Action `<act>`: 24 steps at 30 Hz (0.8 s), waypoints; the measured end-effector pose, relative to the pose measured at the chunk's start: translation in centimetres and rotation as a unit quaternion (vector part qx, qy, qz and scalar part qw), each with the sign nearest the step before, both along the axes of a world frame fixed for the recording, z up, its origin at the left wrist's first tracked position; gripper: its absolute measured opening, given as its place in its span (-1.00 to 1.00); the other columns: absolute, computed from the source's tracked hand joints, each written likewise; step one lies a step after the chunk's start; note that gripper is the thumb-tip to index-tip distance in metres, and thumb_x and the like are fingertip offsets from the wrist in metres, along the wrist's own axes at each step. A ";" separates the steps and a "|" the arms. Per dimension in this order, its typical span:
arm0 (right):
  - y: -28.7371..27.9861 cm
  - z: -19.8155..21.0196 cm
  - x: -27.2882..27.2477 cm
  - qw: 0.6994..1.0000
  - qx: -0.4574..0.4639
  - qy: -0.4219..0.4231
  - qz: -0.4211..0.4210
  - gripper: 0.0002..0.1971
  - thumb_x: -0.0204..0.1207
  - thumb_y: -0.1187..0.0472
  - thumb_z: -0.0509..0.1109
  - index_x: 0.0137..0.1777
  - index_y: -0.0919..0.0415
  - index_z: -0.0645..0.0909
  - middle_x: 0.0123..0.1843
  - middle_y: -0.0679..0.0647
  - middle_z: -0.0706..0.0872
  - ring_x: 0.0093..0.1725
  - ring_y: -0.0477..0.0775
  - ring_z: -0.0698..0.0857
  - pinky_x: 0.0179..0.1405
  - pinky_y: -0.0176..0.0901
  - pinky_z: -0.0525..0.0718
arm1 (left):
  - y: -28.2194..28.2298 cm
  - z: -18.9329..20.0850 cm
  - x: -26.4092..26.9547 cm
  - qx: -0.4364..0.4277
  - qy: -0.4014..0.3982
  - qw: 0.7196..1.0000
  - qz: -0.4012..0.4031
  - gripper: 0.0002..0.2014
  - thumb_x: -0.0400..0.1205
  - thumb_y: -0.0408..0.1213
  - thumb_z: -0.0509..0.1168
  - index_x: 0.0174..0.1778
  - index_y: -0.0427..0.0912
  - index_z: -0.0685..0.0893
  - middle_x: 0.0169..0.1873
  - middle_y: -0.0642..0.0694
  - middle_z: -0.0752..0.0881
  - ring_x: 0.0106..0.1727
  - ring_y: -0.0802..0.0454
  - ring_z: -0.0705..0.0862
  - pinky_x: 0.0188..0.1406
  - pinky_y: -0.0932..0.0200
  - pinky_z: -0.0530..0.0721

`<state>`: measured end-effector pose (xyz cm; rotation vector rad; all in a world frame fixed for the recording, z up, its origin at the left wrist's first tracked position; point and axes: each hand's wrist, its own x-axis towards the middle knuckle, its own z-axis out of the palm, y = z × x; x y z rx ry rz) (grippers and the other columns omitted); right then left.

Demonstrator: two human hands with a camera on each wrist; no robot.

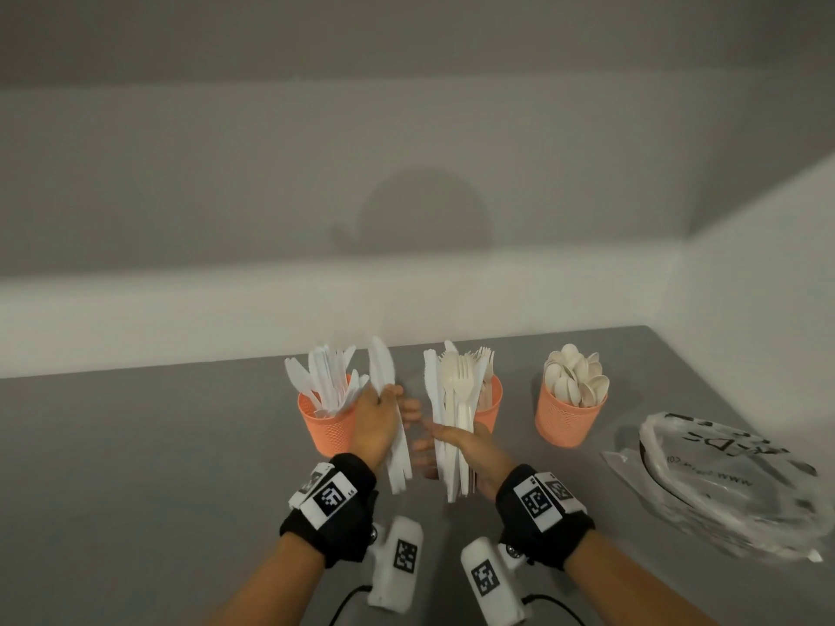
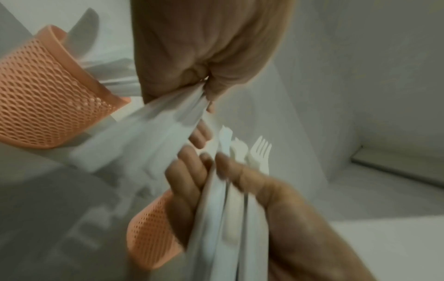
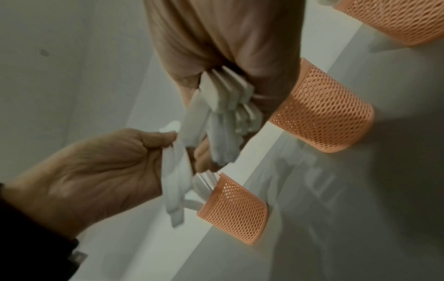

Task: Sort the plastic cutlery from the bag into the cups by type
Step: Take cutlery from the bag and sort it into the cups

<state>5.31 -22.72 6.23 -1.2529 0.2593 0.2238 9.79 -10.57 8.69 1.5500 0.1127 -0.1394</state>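
Three orange mesh cups stand in a row on the grey table. The left cup (image 1: 326, 424) holds white knives, the middle cup (image 1: 490, 402) holds forks, the right cup (image 1: 567, 420) holds spoons. My left hand (image 1: 377, 420) grips a few white knives (image 1: 384, 377) upright beside the left cup. My right hand (image 1: 470, 449) grips a mixed bundle of knives, forks and a spoon (image 1: 456, 399) in front of the middle cup. In the left wrist view the knives (image 2: 153, 129) run out from my palm. In the right wrist view the bundle's handles (image 3: 228, 102) fan out of my fist.
The crumpled clear plastic bag (image 1: 732, 481) lies at the right, near the table's edge. A white wall ledge (image 1: 316, 300) runs behind the cups, and a side wall (image 1: 768, 264) closes the right.
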 end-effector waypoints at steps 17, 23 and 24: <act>0.4 0.8 2.7 0.995 0.056 0.044 0.069 -0.86 0.56 0.14 0.36 0.02 0.15 0.51 -0.50 0.01 0.45 -0.60 -0.10 0.42 -0.55 -0.26 0.50 | 9.2 3.8 10.2 -0.004 -0.160 0.972 0.171 -0.57 0.61 -0.01 0.29 -0.52 -0.14 0.44 -0.80 0.11 0.49 -0.66 0.19 0.47 -0.41 0.23 0.55; 0.5 0.5 3.2 0.996 0.040 0.056 0.059 -0.87 0.61 0.18 0.26 0.09 0.16 0.54 -0.52 0.02 0.45 -0.60 -0.09 0.42 -0.54 -0.26 0.47 | 9.4 -1.1 10.7 0.097 -0.155 0.981 0.065 -0.83 0.52 -0.33 0.42 -0.33 -0.18 0.57 -0.46 -0.10 0.67 -0.55 0.25 0.65 -0.33 0.25 0.64; 0.6 0.5 3.2 0.996 0.039 0.054 0.059 -0.89 0.62 0.20 0.24 0.09 0.15 0.55 -0.52 0.02 0.46 -0.60 -0.09 0.43 -0.55 -0.25 0.47 | 9.6 -1.5 10.8 0.100 -0.155 0.981 0.056 -0.83 0.51 -0.38 0.43 -0.30 -0.15 0.56 -0.39 -0.12 0.67 -0.52 0.23 0.68 -0.29 0.19 0.67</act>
